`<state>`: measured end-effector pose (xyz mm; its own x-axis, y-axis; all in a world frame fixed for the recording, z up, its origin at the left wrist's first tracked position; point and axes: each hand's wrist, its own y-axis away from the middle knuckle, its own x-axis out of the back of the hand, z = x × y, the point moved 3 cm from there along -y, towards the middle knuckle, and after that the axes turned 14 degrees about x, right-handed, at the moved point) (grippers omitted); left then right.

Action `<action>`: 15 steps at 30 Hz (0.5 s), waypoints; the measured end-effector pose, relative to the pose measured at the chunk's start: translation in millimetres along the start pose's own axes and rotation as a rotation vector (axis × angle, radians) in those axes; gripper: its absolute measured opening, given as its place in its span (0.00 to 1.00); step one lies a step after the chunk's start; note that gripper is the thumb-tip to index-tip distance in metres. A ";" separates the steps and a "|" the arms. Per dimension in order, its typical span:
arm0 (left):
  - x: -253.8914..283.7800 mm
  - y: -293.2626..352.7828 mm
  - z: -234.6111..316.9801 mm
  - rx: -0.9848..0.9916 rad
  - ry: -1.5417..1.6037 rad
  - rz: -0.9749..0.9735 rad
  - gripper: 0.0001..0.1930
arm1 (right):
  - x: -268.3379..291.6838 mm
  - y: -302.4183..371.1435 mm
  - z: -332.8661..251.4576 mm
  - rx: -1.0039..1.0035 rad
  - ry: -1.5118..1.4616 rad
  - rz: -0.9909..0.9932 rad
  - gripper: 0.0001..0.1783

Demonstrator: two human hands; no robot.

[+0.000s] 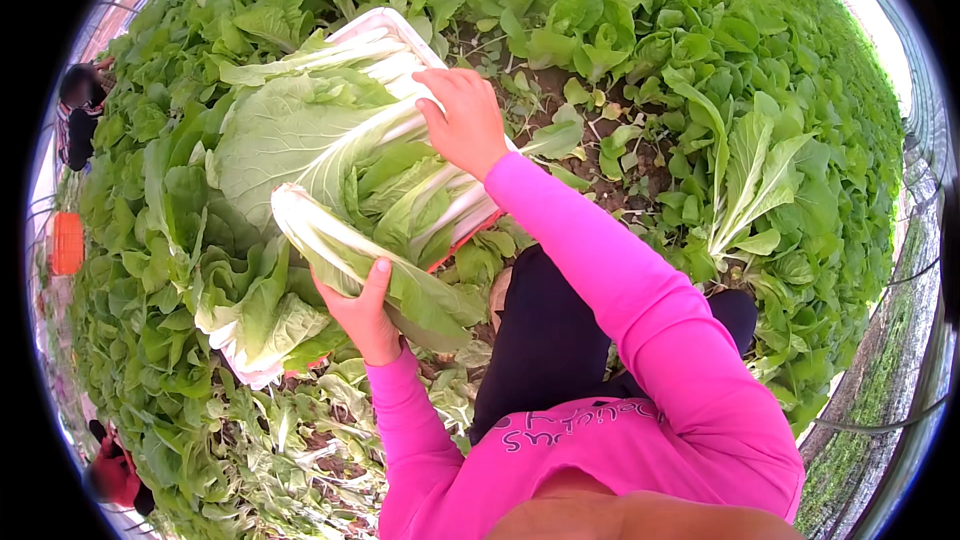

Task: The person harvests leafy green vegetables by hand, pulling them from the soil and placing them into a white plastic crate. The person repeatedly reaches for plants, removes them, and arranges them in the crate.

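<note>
Here, the left hand (362, 315) is clasping a white-stalked green vegetable (345, 242) between thumb and fingers; the right hand (463, 118) is curving half-open, hold unclear.

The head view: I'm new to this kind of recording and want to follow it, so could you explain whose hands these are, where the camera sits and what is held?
There is no machine here: these are a person's own bare hands, in pink sleeves. The one picture comes from a wide fisheye camera worn on the head, looking down, so straight edges bend.

The left hand holds a leafy vegetable with a pale stem end. The right hand is at the right side of a loaded crate, by some pale stalks; whether it grips one, I cannot tell. More leafy vegetables are piled in the crate, and green plants grow around it.
</note>
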<state>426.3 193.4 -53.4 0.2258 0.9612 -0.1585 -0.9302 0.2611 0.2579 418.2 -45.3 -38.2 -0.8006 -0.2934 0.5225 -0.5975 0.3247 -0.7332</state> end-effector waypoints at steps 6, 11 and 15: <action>-3.0 -2.5 -6.5 0.031 -0.014 0.030 0.40 | -57.7 -68.8 45.4 0.103 0.038 -0.185 0.25; 3.7 -5.4 -15.8 0.127 0.044 0.043 0.48 | -118.9 -110.2 44.3 0.065 -0.016 -0.304 0.32; 4.7 -6.5 -20.4 0.149 0.062 0.061 0.48 | -152.4 -110.3 43.3 0.101 -0.118 -0.539 0.30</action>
<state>427.5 194.4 -75.2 0.1474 0.9697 -0.1950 -0.8874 0.2167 0.4069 608.1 -75.3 -55.8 -0.3692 -0.4945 0.7869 -0.9088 0.0149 -0.4170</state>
